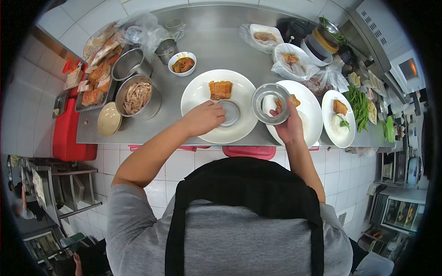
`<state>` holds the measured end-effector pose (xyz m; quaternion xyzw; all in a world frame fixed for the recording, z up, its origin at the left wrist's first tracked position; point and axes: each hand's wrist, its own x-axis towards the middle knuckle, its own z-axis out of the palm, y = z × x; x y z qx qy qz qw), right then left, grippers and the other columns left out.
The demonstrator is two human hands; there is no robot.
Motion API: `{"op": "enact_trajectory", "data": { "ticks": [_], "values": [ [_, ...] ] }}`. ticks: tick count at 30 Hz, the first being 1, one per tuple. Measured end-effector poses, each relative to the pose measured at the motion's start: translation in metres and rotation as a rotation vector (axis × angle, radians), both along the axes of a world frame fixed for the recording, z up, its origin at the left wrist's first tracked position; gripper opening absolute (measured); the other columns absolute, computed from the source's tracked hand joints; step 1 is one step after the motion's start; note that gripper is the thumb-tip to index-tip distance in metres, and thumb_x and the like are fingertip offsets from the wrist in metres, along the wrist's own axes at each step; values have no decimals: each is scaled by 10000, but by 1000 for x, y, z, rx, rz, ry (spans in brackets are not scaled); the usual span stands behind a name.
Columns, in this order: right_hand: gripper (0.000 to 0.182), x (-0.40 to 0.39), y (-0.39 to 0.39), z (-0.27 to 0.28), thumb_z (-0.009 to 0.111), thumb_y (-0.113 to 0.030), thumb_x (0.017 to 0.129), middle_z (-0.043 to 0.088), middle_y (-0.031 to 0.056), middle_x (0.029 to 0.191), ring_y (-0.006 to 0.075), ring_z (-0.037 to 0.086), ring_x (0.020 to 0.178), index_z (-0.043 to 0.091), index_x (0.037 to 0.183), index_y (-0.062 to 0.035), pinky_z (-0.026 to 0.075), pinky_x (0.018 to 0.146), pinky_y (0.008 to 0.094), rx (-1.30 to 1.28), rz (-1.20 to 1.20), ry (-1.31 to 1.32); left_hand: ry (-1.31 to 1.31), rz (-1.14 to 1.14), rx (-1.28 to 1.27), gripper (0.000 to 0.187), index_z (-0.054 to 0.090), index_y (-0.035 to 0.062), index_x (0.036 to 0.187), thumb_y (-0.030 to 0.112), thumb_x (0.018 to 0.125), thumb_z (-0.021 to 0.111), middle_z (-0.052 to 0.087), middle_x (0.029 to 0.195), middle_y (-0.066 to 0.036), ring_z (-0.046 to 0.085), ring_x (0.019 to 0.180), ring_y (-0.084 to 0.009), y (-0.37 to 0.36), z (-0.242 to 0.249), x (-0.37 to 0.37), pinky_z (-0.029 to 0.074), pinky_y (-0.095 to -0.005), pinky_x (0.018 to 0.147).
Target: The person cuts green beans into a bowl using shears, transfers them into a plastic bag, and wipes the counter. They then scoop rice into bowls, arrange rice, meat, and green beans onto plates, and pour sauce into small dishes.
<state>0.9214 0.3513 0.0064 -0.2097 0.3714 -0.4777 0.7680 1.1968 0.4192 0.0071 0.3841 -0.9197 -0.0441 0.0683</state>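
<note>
Left hand (205, 118), grip unclear, curls at a dish (233, 113); right hand (291, 125) holds a bowl (259, 112).

A large round white plate (195, 99) stood on the grey steel counter (221, 46), bearing a sliced golden-brown block of meat (221, 89) and a small clear round dish (230, 113). The person's left hand (205, 118) was over the plate's near left part, fingertips at the dish's rim; contact could not be confirmed. Right of the plate, the right hand (292, 125) gripped a clear round bowl (266, 108) raised above the counter. A deep steel pot (155, 102) of shredded pale meat stood left of the plate. An oval white plate (328, 110) stood well to its right.
</note>
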Motion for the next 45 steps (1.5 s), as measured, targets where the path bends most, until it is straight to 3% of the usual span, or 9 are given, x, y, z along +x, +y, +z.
{"op": "enact_trajectory", "data": {
  "ticks": [12,15,19,22,27,30,32,39,45],
  "values": [
    [382,17,5,-13,538,-346,899,495,94,938,218,547,872,457,1163,-83,481,771,377,-68,-74,137,231,52,519,132,564,51,845,133,792,654,592,871,-58,583,836,-211,-50,71,9,456,-327,752],
    [397,23,5,-10,523,-323,912,498,90,993,207,544,900,420,1191,-60,474,796,366,-77,-62,130,823,198,983,171,549,40,899,164,828,642,580,826,-31,576,743,-147,-59,78,17,465,-284,682],
    [422,47,12,1,456,-357,940,506,100,1150,207,541,1004,403,1240,-65,455,883,377,-84,36,-163,1148,442,1125,170,549,38,884,177,843,637,588,792,-30,567,671,-111,-55,86,2,478,-247,602],
    [490,52,22,5,377,-444,944,470,65,1266,199,466,1152,399,1289,-97,385,974,372,-39,61,-226,810,579,850,185,546,31,819,177,822,660,562,694,-16,541,622,-82,-59,74,-6,458,-221,557],
    [536,39,37,19,332,-485,945,431,37,1339,201,417,1224,374,1335,-121,332,1026,386,10,7,-227,814,572,354,199,550,37,805,186,799,681,554,682,-6,510,618,-82,-51,83,-41,432,-226,555],
    [558,-3,50,22,313,-507,940,421,34,1350,204,402,1239,368,1343,-125,316,1038,395,82,-6,-295,1199,460,267,134,550,41,843,143,831,634,545,754,2,498,668,-61,-33,74,-50,420,-214,558],
    [581,-42,63,30,297,-535,932,420,39,1350,209,400,1243,374,1341,-130,324,1034,405,74,-45,-289,1085,542,219,88,557,46,859,124,854,599,540,786,11,494,715,-50,-10,63,-54,400,-190,565],
    [542,-225,135,6,304,-536,931,454,42,1317,214,421,1217,402,1322,-174,325,1007,478,191,-430,-5,1024,518,978,106,562,39,908,132,867,589,566,812,7,505,714,-49,70,-12,-171,404,-183,631],
    [440,-403,228,-38,523,-413,882,496,64,1117,240,499,958,477,1187,-99,403,849,420,385,-766,90,788,326,1182,123,564,41,930,116,849,617,574,813,-1,518,712,-57,59,-23,-371,422,-190,644]
  ]
}}
